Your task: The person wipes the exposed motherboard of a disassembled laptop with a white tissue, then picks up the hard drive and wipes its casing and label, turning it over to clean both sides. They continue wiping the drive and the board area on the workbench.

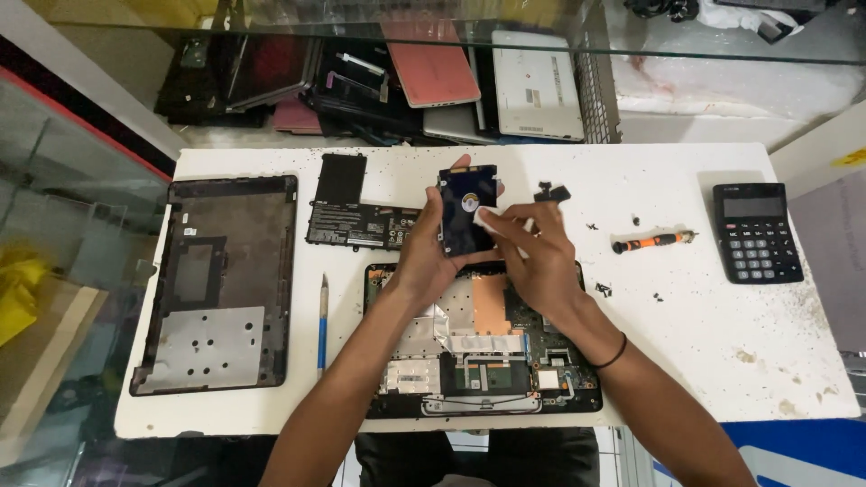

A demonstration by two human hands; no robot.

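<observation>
Two hands work above the white counter [704, 325]: an opened laptop [483, 347] lies just below them. Left hand [424, 257] fingers grip a hard drive [466, 212]; right hand [537, 257] fingers pinch a small white cloth [487, 217] against it. Judged step: wiping the drive clean, calling for light strokes.

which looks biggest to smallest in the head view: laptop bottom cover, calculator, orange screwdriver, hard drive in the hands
1. laptop bottom cover
2. calculator and hard drive: alike in apparent size, and the drive is raised toward the camera in the left hand, so unranked
3. orange screwdriver
</observation>
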